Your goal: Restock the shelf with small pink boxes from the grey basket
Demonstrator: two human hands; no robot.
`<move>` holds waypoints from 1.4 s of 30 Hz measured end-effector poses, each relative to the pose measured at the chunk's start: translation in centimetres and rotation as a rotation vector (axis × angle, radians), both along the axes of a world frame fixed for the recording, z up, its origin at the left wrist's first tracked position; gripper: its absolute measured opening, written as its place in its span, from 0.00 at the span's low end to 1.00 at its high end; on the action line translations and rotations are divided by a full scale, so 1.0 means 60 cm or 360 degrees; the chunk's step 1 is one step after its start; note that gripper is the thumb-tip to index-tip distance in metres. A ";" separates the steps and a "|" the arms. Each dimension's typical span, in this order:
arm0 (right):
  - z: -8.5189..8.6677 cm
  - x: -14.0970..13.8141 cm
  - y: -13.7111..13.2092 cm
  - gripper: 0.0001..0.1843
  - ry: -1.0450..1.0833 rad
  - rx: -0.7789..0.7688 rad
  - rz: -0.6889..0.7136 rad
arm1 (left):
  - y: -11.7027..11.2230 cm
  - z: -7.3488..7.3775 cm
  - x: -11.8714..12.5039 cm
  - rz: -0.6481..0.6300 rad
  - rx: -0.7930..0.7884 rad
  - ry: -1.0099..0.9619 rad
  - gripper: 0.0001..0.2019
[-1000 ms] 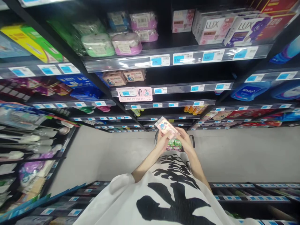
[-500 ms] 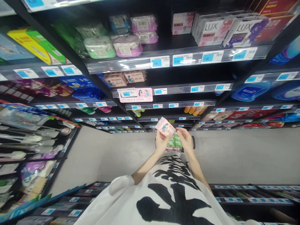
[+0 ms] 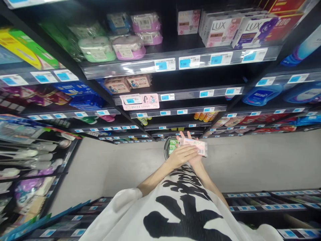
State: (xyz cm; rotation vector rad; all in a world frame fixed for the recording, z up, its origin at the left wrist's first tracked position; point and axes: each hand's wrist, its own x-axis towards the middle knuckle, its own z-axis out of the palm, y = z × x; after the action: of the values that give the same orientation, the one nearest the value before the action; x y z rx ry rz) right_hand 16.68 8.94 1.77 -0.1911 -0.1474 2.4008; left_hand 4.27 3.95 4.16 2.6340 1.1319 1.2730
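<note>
I stand in a shop aisle and hold a small pink box (image 3: 196, 146) in front of my chest with both hands. My left hand (image 3: 181, 155) reaches across from the left, its fingers closed along the near side of the box. My right hand (image 3: 192, 160) supports the box from below and is mostly hidden under it. The box lies flat, with a barcode showing at its right end. Just beyond my hands, a round basket (image 3: 167, 149) on the floor holds green packets (image 3: 173, 145).
Black shelves with blue price tags rise ahead. Matching pink boxes (image 3: 128, 83) sit on a middle shelf, LUX soap boxes (image 3: 232, 29) at the top right and blue detergent bottles (image 3: 262, 94) at the right. Racks of brushes (image 3: 32, 154) hang at the left. Grey floor runs between the shelves.
The pink box has turned from upright and tilted to lying flat and has shifted right. My left hand has moved across onto it, and the view has shifted slightly.
</note>
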 end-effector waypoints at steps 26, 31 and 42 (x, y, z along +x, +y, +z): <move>-0.019 -0.014 0.058 0.32 -0.1359 0.0903 0.0043 | 0.012 -0.020 0.004 0.0716 -0.1180 -0.1987 0.28; -0.022 -0.037 0.070 0.25 -0.1327 0.1251 0.0239 | 0.010 -0.022 -0.021 0.0632 -0.1138 -0.2872 0.34; 0.045 -0.124 0.108 0.27 -0.1281 0.1500 0.0320 | 0.021 -0.004 -0.064 0.0586 -0.0608 -0.2903 0.30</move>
State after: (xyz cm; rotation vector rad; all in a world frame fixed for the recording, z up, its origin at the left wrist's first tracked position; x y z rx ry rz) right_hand 9.23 15.40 4.49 -0.6873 -1.6585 2.0356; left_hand 0.42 5.18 3.91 0.2952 1.0506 2.1516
